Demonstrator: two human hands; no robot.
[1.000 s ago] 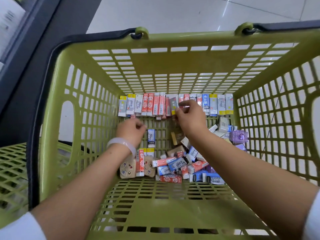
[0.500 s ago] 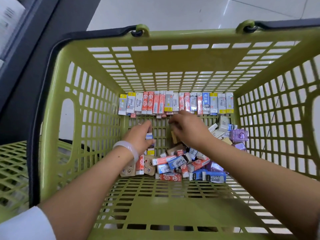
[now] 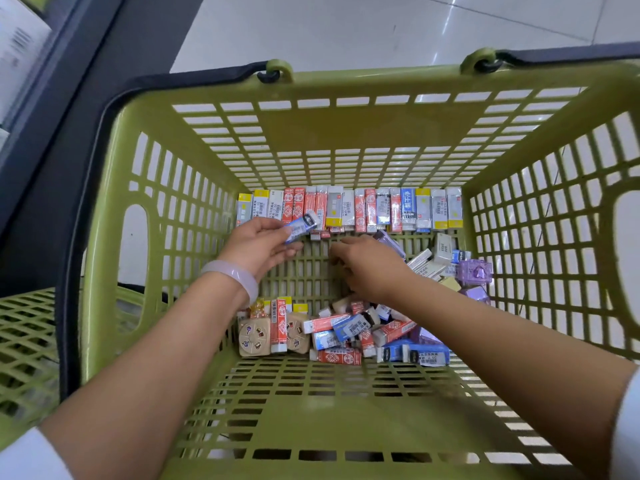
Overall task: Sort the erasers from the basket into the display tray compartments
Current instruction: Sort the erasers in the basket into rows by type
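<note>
Blue eraser (image 3: 300, 227) pinched in the left hand (image 3: 258, 245) near the basket's (image 3: 311, 81) far wall; right hand (image 3: 369, 268), fingers curled, contents not discernible.

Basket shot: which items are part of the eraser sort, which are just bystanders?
In the job:
- green basket
- blue eraser pinched by left hand
- eraser row along the far wall
- loose eraser pile
- right hand

Bystanders:
- second green basket
- tiled floor
</note>
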